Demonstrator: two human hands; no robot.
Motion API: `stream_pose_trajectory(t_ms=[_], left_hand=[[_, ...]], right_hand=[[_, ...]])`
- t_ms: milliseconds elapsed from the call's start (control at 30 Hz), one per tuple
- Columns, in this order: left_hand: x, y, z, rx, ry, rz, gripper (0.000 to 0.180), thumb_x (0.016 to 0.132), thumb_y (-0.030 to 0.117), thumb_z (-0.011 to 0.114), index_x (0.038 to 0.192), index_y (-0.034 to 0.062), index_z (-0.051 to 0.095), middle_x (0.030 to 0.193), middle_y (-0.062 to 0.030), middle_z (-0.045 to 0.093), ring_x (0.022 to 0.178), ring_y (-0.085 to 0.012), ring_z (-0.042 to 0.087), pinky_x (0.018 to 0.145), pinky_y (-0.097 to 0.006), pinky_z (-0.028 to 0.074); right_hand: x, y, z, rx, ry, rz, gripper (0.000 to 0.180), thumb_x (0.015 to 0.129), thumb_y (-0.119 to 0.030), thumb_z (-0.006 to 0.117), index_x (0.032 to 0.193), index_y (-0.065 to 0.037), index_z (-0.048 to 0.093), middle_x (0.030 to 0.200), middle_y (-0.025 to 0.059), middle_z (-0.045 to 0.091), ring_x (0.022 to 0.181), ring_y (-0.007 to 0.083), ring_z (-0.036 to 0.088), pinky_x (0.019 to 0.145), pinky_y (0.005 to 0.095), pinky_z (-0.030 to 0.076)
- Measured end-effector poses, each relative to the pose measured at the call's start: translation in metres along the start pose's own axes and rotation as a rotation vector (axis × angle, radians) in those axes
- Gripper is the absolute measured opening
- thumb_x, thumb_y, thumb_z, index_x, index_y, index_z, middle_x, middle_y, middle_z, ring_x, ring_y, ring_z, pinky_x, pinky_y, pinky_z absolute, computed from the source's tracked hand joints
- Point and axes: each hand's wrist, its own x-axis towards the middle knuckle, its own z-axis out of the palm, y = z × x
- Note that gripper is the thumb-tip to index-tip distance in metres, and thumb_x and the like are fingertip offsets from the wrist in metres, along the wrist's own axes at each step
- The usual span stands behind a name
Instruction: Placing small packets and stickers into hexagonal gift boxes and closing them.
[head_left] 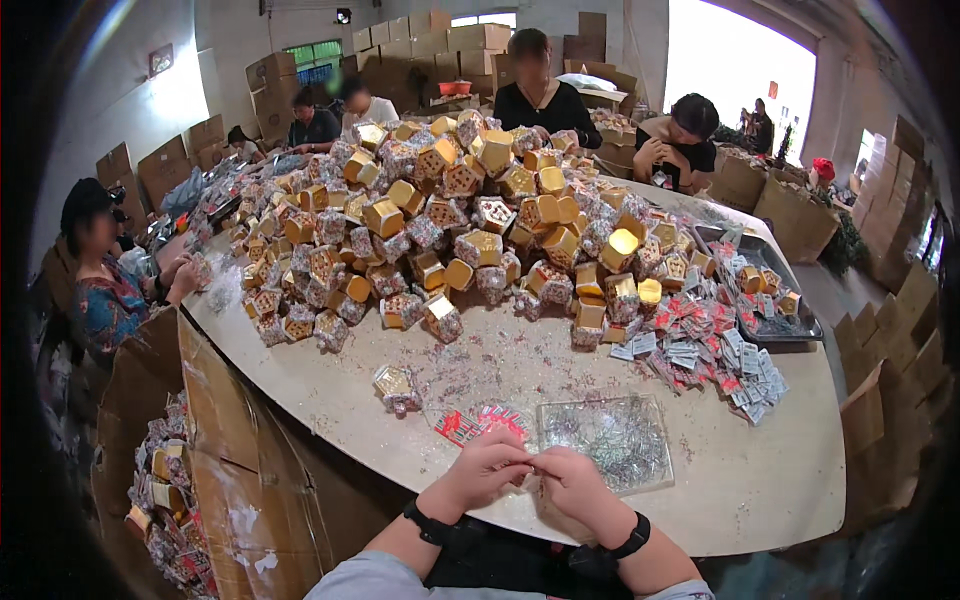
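My left hand (487, 466) and my right hand (573, 480) meet above the near table edge. The fingers of both are pinched together at the tips, and whatever is between them is too small to make out. Just beyond my left hand lie red-and-white printed cards (462, 427). Right beyond my right hand is a shallow clear tray (655, 482) with a tangle of thin, wire-like pieces. Farther left, a single gold ornament (396, 384) with a glittery wrapping rests on the table, apart from the big pile of similar gold ornaments (440, 260).
To the right are a heap of small red and white tags (715, 350) and a black tray (808, 332) holding some ornaments. An open cardboard box (225, 420) with wrapped ornaments stands at the lower left. Several people sit around the table (780, 460); stacked cartons (430, 47) line the back.
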Motion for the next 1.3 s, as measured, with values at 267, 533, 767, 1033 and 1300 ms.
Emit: stream_pose_trajectory(t_ms=[267,533,767,1033,1300], left_hand=[[-0.005,-0.001,-0.008,0.155,-0.001,0.138,0.014,0.074,0.003,0.073,0.087,0.0013,0.067,0.087,-0.0089,0.060,0.079,-0.0229,0.059,0.068,-0.032,0.048],[-0.006,-0.015,-0.005,0.169,0.030,0.196,0.010,0.075,0.001,0.073,0.081,0.0014,0.066,0.082,-0.0081,0.063,0.076,-0.0211,0.060,0.067,-0.031,0.049],[-0.006,-0.003,-0.007,0.210,-0.014,0.205,0.011,0.073,0.004,0.072,0.082,0.0060,0.067,0.083,-0.0067,0.062,0.079,-0.0231,0.059,0.070,-0.033,0.047],[0.004,0.006,-0.014,0.330,-0.067,0.341,0.012,0.072,0.007,0.075,0.082,0.0075,0.067,0.079,-0.0069,0.062,0.076,-0.0251,0.061,0.067,-0.036,0.049],[0.056,0.024,-0.043,0.559,-0.488,0.338,0.021,0.074,0.019,0.074,0.088,0.0073,0.064,0.091,-0.0086,0.064,0.085,-0.0284,0.061,0.073,-0.039,0.048]], right_hand=[[0.000,-0.001,0.002,-0.020,-0.052,-0.007,0.020,0.086,-0.009,0.055,0.101,-0.006,0.068,0.083,0.0165,0.063,0.081,0.0339,0.060,0.072,0.0395,0.048],[-0.001,0.002,0.004,0.042,-0.021,0.111,0.018,0.085,-0.013,0.060,0.100,-0.007,0.070,0.083,0.0135,0.065,0.077,0.0283,0.061,0.070,0.0360,0.048],[-0.002,0.002,-0.001,0.392,-0.058,0.496,0.019,0.087,-0.015,0.065,0.100,-0.002,0.070,0.071,0.0022,0.063,0.061,0.0077,0.055,0.056,0.0248,0.045],[0.002,-0.002,-0.006,0.467,-0.075,0.540,0.018,0.088,-0.015,0.064,0.098,-0.001,0.069,0.069,0.0022,0.062,0.059,0.0081,0.055,0.055,0.0244,0.046],[-0.003,0.005,0.002,0.414,0.049,0.406,0.015,0.088,-0.012,0.063,0.095,0.000,0.068,0.074,0.0066,0.061,0.061,0.0123,0.059,0.057,0.0272,0.047]])
